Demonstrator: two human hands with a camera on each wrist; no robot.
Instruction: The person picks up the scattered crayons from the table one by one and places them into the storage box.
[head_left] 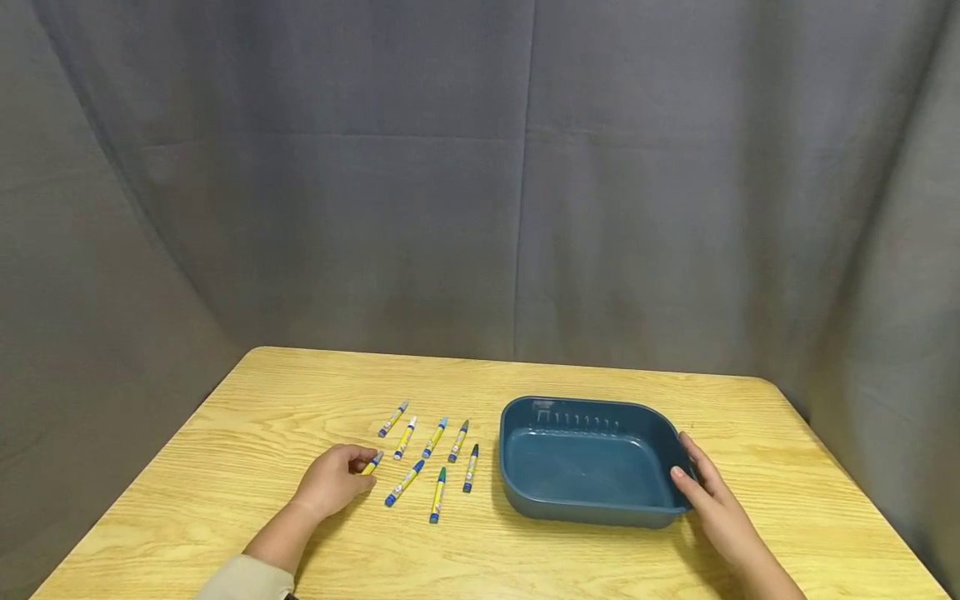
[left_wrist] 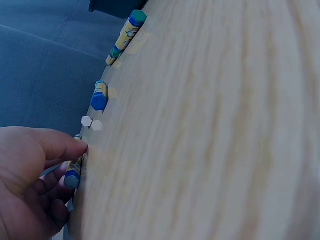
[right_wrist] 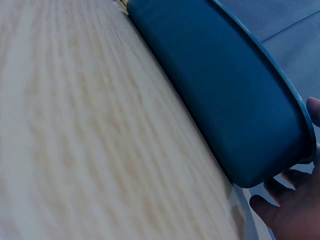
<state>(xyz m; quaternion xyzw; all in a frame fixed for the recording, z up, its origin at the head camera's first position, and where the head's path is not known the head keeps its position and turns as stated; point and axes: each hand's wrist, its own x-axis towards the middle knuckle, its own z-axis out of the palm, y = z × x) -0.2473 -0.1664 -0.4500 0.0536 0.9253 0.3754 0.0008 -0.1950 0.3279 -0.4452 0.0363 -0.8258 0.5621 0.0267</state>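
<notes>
At the left of the head view, my left hand (head_left: 330, 482) pinches a grey-tipped crayon (head_left: 372, 464) with a yellow and blue wrapper, low over the wooden table. In the left wrist view, the thumb and fingers lie on either side of this crayon (left_wrist: 73, 177). Several more crayons lie spread to the right of that hand, among them a green one (head_left: 438, 497) and a blue one (head_left: 405, 483). My right hand (head_left: 718, 504) grips the right end of a dark teal plastic basin (head_left: 585, 510), thumb over the rim and fingers along the outside.
The wooden table (head_left: 225, 500) has rounded far corners. Grey curtains (head_left: 375, 208) hang behind it and along both sides. The basin stands right of the crayons, with a dark crayon (head_left: 471, 468) closest to its left wall.
</notes>
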